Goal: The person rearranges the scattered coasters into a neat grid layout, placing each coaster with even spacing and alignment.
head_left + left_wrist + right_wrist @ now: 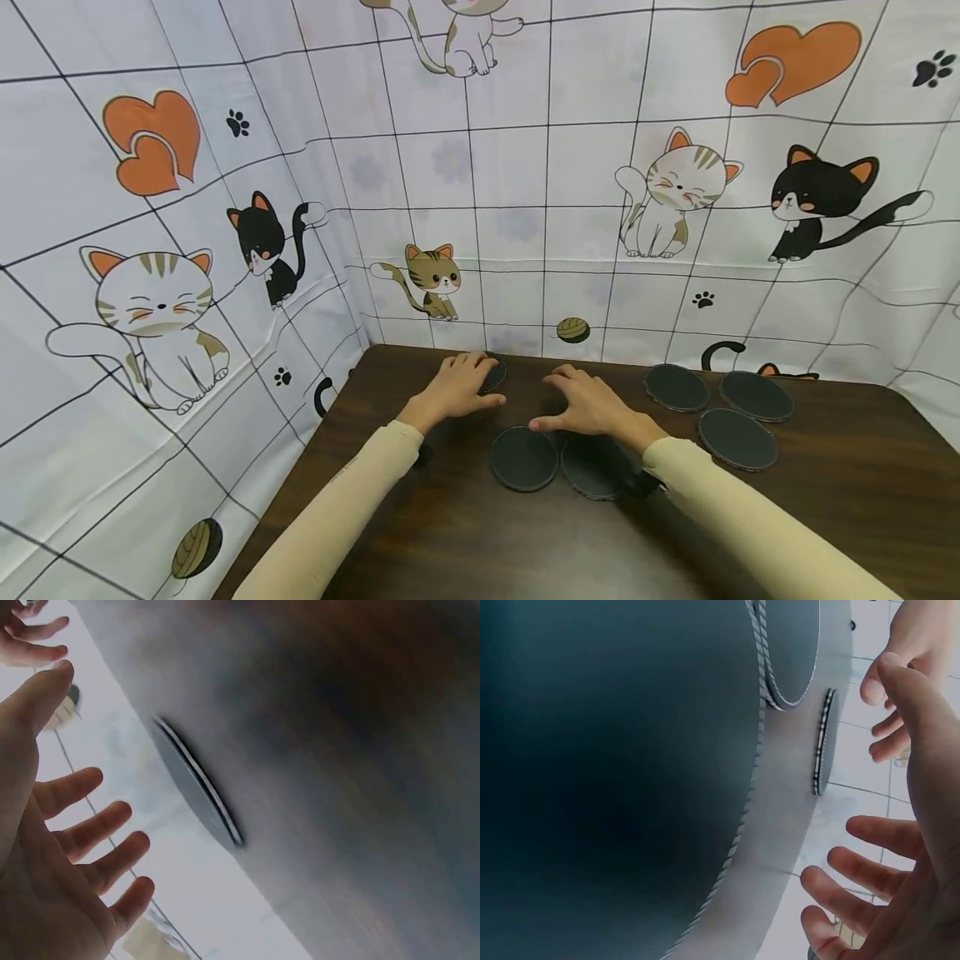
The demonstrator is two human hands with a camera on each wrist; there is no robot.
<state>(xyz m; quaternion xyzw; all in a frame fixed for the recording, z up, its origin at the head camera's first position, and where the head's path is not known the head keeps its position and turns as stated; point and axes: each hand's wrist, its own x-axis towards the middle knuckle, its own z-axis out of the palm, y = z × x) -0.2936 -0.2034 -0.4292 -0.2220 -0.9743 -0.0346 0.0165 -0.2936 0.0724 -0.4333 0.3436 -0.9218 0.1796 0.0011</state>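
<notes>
Round dark coasters with a thin braided edge lie flat on the table. My left hand [456,387] hovers beside one coaster [495,375] near the back edge, partly covering it. The left wrist view shows its fingers spread and apart from that coaster [196,787]. Above two side-by-side coasters, a left one [524,460] and a right one [596,473], hangs my right hand [588,404]. It holds nothing, and its fingers are loosely bent in the right wrist view. My right forearm hides part of the right coaster, whose dark face [622,750] fills much of that view.
On the right of the brown table [480,550] lie three more coasters: one at the back [677,388], one farther right [757,396] and one in front [738,439]. A cat-patterned white curtain [510,183] hangs behind the table and along its left side.
</notes>
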